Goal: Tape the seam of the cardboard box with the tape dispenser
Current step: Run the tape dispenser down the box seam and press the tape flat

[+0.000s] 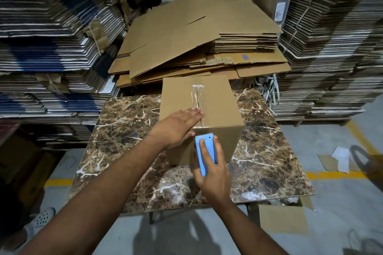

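**Tape drawn over the box's near edge**

Nearest the camera, the right hand point(214, 174) has its grip closed around the tape dispenser point(205, 152), a light blue tool with a toothed cutter at its top end. The forefinger lies along the blue back, another finger runs up its right side, and the thumb seems to be tucked under the left side, though it is mostly hidden. The dispenser is pressed against the front face of the cardboard box point(219, 107), just below the top edge.

The left hand point(178, 125) lies flat and open on the box's top near the front left corner, holding nothing, its fingertips point(198, 109) touching the clear tape point(198, 97). That tape runs along the centre seam point(195, 80) from partway back, over the front edge and down to the dispenser; it is wrinkled at its far end, and the seam's farthest stretch looks bare.

The box stands upright on the brown marbled tabletop point(128, 128), toward its far edge and roughly centred. Behind it lies a loose heap of flattened cartons point(186, 33). Tall stacks of bundled cardboard point(331, 47) fill both sides. A yellow floor line point(331, 175) crosses the grey floor on the right.
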Demonstrator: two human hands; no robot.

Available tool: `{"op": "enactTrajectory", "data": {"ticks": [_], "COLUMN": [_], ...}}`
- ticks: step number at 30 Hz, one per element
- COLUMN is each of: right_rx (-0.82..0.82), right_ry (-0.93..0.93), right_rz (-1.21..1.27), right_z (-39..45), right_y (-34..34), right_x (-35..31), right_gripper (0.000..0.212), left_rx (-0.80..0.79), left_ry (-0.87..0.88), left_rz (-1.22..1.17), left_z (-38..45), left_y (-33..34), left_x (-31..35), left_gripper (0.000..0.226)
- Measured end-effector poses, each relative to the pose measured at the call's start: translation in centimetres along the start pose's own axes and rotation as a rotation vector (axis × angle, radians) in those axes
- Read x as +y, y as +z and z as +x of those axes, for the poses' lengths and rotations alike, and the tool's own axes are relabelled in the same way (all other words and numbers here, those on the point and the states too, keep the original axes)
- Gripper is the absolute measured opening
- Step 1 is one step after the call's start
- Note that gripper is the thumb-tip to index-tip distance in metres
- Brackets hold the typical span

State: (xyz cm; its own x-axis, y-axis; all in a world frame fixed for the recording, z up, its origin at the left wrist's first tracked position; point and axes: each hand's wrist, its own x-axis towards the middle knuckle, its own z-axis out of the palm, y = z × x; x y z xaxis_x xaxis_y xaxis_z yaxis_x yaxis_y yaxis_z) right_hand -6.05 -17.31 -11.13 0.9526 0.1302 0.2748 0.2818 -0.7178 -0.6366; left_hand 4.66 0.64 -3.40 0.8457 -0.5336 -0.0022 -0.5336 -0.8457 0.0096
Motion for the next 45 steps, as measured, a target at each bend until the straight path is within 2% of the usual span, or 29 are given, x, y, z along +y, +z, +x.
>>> {"op": "enactTrajectory", "data": {"ticks": [7, 12, 16, 27, 38, 42, 45], "right_rx": [-0.023, -0.006, 0.003, -0.049, -0.204, -0.245, -0.235], "right_ry": [-0.037, -0.052, -0.086, -0.112, -0.016, 0.006, 0.011], "right_rz": [-0.103, -0.128, -0.181, -0.133, -0.221, -0.229, -0.226], "right_z": [-0.4, -0.4, -1.2, -4.9, -2.3, -1.6, -1.9], "right_y": [0.0, -0.6, -1.5, -1.5, -1.6, -1.5, -1.4], "right_x": [-0.5, -1.1, -0.9, 0.4, 0.5, 0.6, 0.8], "right_gripper": [0.100, 0.098, 0.089, 0.064, 0.075, 0.078, 0.078], "left_rx": [0.058, 0.073, 0.069, 0.061, 0.087, 0.167, 0.234], "left_ry": [0.039, 0.003, -0.023, -0.017, 0.016, -0.080, -0.149], "left_rz": [-0.010, -0.029, -0.026, 0.004, -0.043, -0.095, -0.042], "left_z": [0.0, 0.5, 0.6, 0.5, 0.1, -0.1, 0.8], "left_y": [0.4, 0.4, 0.8, 0.7, 0.2, 0.1, 0.2], "left_x": [-0.2, -0.1, 0.1, 0.0, 0.2, 1.1, 2.0], "left_gripper": [0.065, 0.064, 0.063, 0.064, 0.069, 0.070, 0.069]}}
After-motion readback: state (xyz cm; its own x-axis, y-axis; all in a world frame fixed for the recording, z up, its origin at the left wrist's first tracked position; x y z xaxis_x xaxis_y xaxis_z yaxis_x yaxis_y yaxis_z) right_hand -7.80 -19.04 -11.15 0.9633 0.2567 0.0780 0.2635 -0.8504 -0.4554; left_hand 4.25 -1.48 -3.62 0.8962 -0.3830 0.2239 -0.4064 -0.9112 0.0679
